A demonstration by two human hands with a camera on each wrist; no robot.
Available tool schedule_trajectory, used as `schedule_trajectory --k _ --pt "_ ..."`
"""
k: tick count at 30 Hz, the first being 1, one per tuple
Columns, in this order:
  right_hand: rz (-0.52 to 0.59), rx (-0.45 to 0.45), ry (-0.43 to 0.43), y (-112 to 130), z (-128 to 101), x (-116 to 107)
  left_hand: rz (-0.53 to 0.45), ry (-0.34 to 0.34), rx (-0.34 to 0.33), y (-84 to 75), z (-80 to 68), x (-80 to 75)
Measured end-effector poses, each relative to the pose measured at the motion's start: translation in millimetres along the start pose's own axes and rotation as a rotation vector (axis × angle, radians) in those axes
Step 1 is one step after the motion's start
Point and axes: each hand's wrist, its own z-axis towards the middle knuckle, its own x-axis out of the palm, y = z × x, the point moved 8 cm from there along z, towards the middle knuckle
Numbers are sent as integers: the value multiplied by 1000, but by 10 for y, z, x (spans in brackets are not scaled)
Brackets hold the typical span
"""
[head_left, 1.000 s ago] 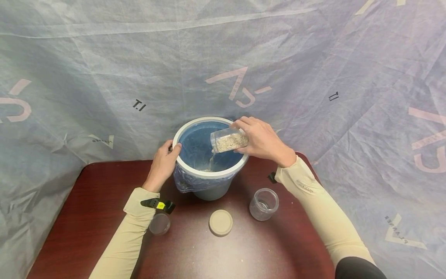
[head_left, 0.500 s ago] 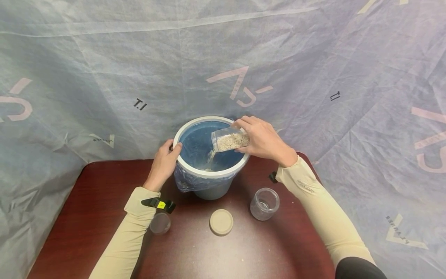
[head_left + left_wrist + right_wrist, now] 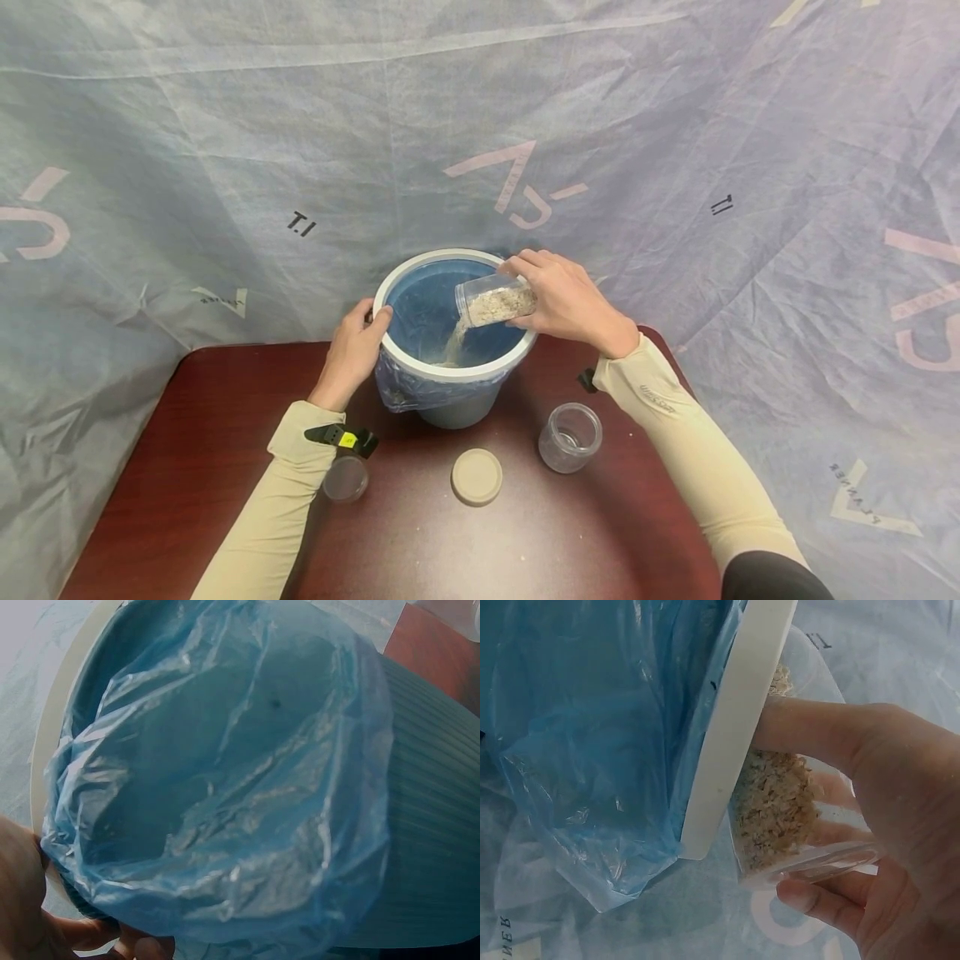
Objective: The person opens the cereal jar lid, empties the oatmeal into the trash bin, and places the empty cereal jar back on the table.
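From the head view: right hand (image 3: pixel 564 302), fingers curled round tilted jar (image 3: pixel 495 302) over bin (image 3: pixel 450 372), oats pouring in; left hand (image 3: pixel 352 350) gripping rim. Left wrist view: blue liner (image 3: pixel 225 787). Right wrist view: fingers (image 3: pixel 817 735) clamped on jar (image 3: pixel 780 817).

The left wrist view is filled by a grey ribbed bin (image 3: pixel 427 825) with a white rim (image 3: pixel 60 727). A crinkled blue plastic liner (image 3: pixel 225 795) is folded over that rim and hangs down the bin's outer wall. Below the liner's lower left edge, part of the left hand (image 3: pixel 45 915) shows, its fingers (image 3: pixel 139 946) touching the bin. Beyond the bin's upper right side lies a patch of dark red table (image 3: pixel 442 652).
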Motion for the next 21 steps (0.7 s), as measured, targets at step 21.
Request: schedule_trajectory --k 21 --pt "-4 1 11 5 -25 -38 -1 0 -3 -23 -6 3"
